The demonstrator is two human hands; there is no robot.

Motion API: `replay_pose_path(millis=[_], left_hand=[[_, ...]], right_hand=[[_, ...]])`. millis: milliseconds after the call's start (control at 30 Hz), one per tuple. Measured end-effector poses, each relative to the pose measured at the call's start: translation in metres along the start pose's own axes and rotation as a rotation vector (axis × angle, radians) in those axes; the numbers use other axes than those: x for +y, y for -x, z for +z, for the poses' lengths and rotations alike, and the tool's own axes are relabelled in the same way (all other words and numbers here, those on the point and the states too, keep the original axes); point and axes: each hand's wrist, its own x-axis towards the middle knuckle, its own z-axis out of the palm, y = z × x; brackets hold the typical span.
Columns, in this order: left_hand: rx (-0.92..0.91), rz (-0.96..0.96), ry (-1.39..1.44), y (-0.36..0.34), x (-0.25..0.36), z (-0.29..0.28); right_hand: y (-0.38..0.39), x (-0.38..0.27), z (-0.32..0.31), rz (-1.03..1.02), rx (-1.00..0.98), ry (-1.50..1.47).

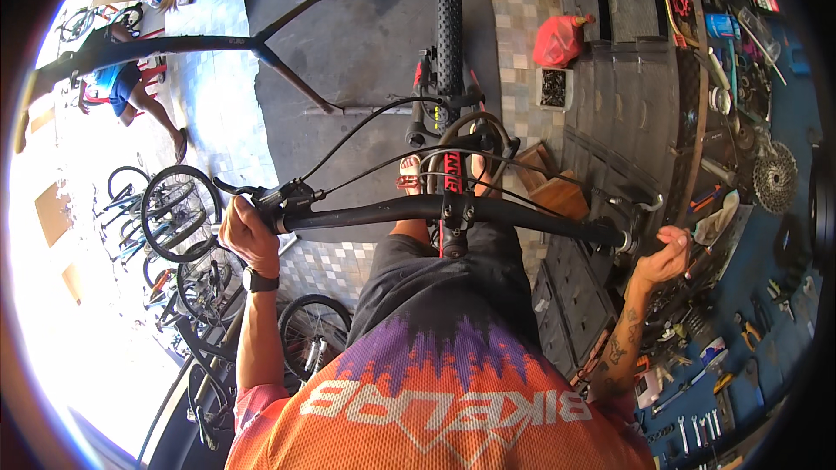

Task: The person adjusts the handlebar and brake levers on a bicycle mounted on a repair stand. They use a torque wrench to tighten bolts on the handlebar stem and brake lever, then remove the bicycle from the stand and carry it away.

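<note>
A black bicycle handlebar [366, 211] runs across in front of me, above the front wheel [448, 26] with its knobbly tyre. The bike stands between my legs. My left hand [248, 233] is wrapped round the left grip, beside the brake lever [233, 189]. At the handlebar's right end, my right hand [664, 257] is closed, its fingers curled, just outside a silver ring [625, 242]. What lies inside those fingers is hidden. Black cables [348, 176] loop forward from the bar.
A forked tubular stand [252, 42] reaches over the dark mat [296, 122]. Several bicycles [178, 213] stand at left, near a seated person [126, 78]. To the right are dark drawers [627, 96], a red bag [559, 41], a wooden box [557, 196] and a blue tool board [740, 365].
</note>
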Motion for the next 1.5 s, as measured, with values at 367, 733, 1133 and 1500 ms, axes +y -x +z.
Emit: replay_pose_path(millis=[367,733,1133,1500], left_hand=[[-0.006,-0.019,-0.049,-0.010,0.023,0.004],[-0.106,-0.012,-0.043,-0.028,-0.041,0.003],[-0.154,-0.224,0.025,-0.072,-0.070,-0.048],[-1.247,0.363,0.000,-0.258,-0.068,0.374]], right_hand=[[-0.022,0.007,0.008,0.028,-0.053,-0.016],[0.006,-0.046,0.006,-0.021,0.019,-0.012],[-0.038,-0.136,-0.015,0.065,-0.351,-0.108],[-0.135,-0.295,0.037,-0.325,-0.927,-0.303]])
